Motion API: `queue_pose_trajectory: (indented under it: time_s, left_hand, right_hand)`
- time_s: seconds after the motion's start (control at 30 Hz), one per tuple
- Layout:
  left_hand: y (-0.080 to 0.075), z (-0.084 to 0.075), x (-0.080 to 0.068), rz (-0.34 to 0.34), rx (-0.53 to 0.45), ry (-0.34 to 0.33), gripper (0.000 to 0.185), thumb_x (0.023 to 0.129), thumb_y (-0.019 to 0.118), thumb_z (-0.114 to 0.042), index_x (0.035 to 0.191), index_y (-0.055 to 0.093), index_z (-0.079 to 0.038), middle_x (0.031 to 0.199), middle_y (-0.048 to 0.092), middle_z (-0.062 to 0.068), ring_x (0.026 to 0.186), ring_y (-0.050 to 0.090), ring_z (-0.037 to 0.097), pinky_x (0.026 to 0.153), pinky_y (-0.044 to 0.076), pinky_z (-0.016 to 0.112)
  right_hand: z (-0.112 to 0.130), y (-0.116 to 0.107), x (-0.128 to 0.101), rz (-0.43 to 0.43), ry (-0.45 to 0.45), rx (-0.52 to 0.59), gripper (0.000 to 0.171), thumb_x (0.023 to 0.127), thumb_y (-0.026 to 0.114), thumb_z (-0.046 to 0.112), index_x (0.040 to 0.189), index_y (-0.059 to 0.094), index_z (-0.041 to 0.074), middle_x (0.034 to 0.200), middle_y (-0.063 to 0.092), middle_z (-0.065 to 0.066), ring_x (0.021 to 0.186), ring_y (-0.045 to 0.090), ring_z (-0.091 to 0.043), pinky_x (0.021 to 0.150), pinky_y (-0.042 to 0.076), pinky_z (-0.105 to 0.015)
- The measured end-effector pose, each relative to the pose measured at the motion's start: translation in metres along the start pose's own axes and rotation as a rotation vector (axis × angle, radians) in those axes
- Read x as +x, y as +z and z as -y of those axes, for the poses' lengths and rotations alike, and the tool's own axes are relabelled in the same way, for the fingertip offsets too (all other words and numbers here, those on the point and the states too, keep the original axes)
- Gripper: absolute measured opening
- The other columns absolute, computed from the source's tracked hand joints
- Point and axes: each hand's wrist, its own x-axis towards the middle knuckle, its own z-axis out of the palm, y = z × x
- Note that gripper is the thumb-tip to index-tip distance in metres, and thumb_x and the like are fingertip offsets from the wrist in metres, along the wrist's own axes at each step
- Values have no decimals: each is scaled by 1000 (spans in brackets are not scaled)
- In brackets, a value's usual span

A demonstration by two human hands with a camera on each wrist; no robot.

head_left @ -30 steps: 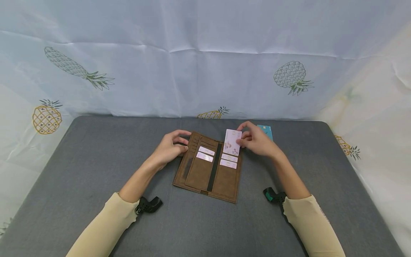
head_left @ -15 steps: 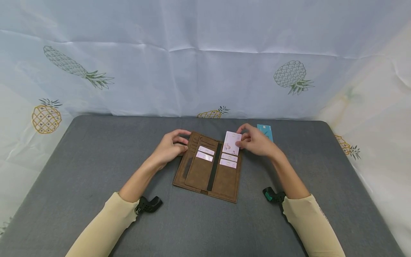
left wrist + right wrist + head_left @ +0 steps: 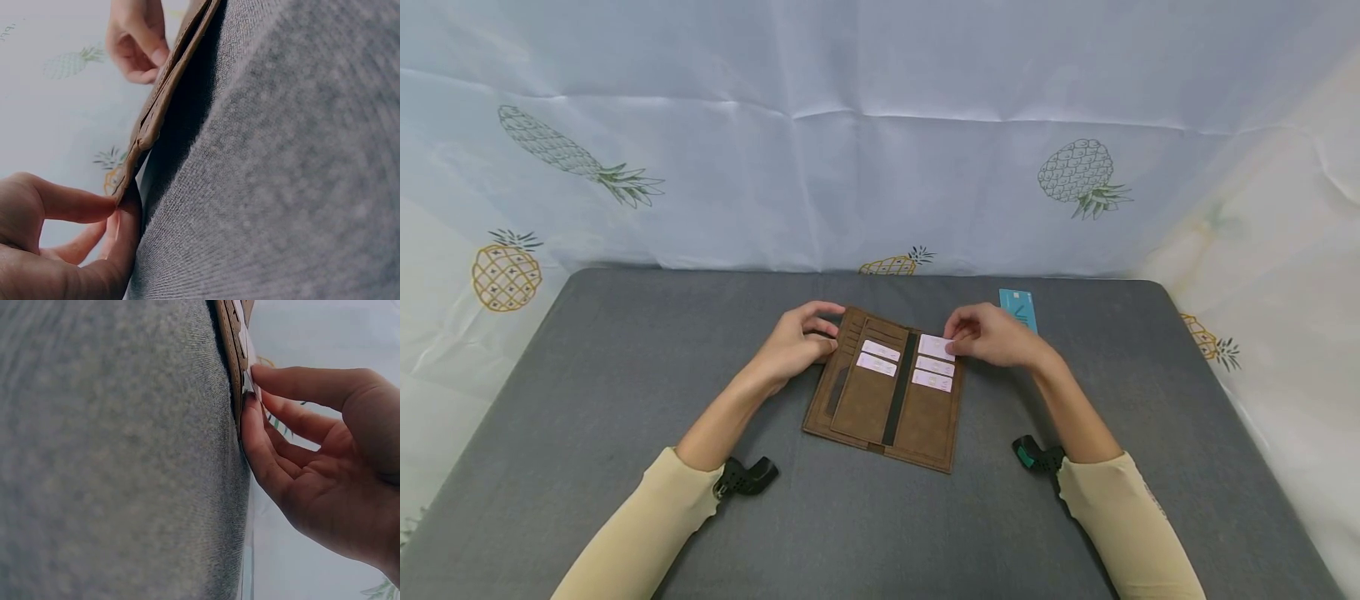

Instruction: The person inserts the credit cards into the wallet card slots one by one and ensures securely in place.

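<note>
An opened brown wallet (image 3: 867, 408) lies on the grey table, pink cards showing in slots on both inner sides. My left hand (image 3: 797, 340) pinches the wallet's left edge between thumb and finger, as the left wrist view shows at the wallet's edge (image 3: 145, 134). At the upper right slot, my right hand (image 3: 996, 335) pinches a pink card (image 3: 934, 347) by its right edge; only the card's top part shows above the slot. Two pink cards (image 3: 932, 381) sit just below it. On the left panel are two more pink cards (image 3: 877, 364).
Behind my right hand lies a blue card (image 3: 1018, 307), partly hidden by it. The grey table (image 3: 880, 533) ends at a pale curtain (image 3: 820, 192) with pineapple prints. Black wrist devices (image 3: 748, 477) are strapped to both forearms.
My right hand has moved down toward me, sliding the pink card from nearly full view down into its slot. More of the blue card shows. The left hand keeps its hold on the wallet.
</note>
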Motion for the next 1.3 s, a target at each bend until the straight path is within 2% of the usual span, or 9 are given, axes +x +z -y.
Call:
queue_pose_trajectory:
  time_s: [0.23,0.6,0.87,0.97,1.1,1.3]
  left_hand:
    - [0,0,0,4,-5,0,58,101,58,6,157,52,-8,124,64,20,92,67,17,84,57,30]
    - [0,0,1,8,1,-2,58,102,59,5,157,52,-9,125,64,20,95,68,18,85,57,31]
    - [-1,-1,-1,13,9,3,58,102,58,5,158,51,-9,125,64,21,96,68,19,85,56,31]
    - [-2,-1,-1,15,11,3,58,103,58,5,158,51,-10,126,64,21,96,69,20,86,56,31]
    - [-2,0,-1,16,13,0,58,103,58,4,159,51,-10,125,64,20,96,68,19,86,56,31]
    - [-1,0,-1,19,9,-1,58,102,58,4,159,51,-10,125,63,20,96,68,20,86,57,31]
  right_hand:
    - [2,-1,-2,57,-12,-16,4,102,74,8,103,77,5,99,76,-11,88,70,-18,78,56,-28]
    - [1,-2,-4,49,-42,-60,7,102,74,9,102,79,5,110,72,-15,91,69,-17,78,56,-28]
    - [-2,-5,-2,30,-50,21,15,104,68,3,111,80,-2,109,79,-19,89,71,-18,76,56,-26]
    - [-4,-8,-3,24,-49,57,17,105,68,6,116,80,-2,111,81,-19,95,75,-20,80,58,-28]
    - [-10,-15,-6,-11,-4,74,22,107,69,12,123,78,0,118,80,-19,105,76,-23,89,60,-30]
    - [-19,-31,-15,-149,85,62,30,107,71,19,131,75,2,126,77,-19,111,76,-27,93,59,-31]
